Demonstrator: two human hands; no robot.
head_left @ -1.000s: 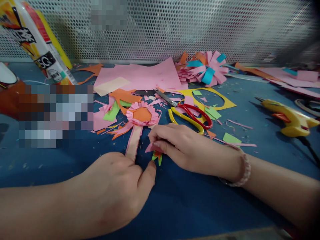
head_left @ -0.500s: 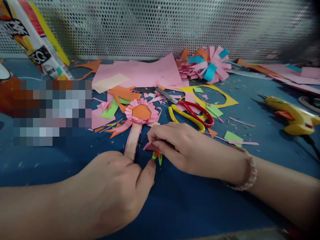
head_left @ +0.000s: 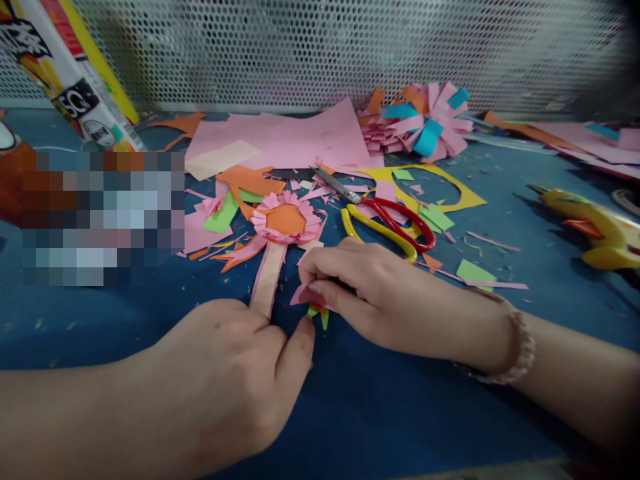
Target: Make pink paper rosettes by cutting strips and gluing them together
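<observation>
The left hand (head_left: 225,373) rests knuckles-up on the blue table (head_left: 400,413), fingers curled together; its thumb tip presses down just at the lower end of the paper flower's stem (head_left: 267,283). Whether the curled fingers hold anything underneath cannot be told.

The right hand (head_left: 380,293) lies at 3 o'clock from the stem, its thumb and forefinger pinched on a small pink scrap (head_left: 301,295). Just below that pinch, at 6 o'clock, a tiny green-and-orange piece (head_left: 320,313) peeks out, touching the table. A bead bracelet (head_left: 520,350) circles the right wrist.

The flower (head_left: 286,221), pink-fringed with an orange centre, lies flat at 12 o'clock from the hands. Scissors (head_left: 385,223) with red and yellow handles lie at 1 o'clock from the right hand, near it. A yellow glue gun (head_left: 595,227) lies well apart at 3 o'clock. Pink sheets (head_left: 295,140) and a fringed paper bunch (head_left: 425,123) sit farther back by the mesh wall (head_left: 325,53). Paper offcuts are strewn around the flower.
</observation>
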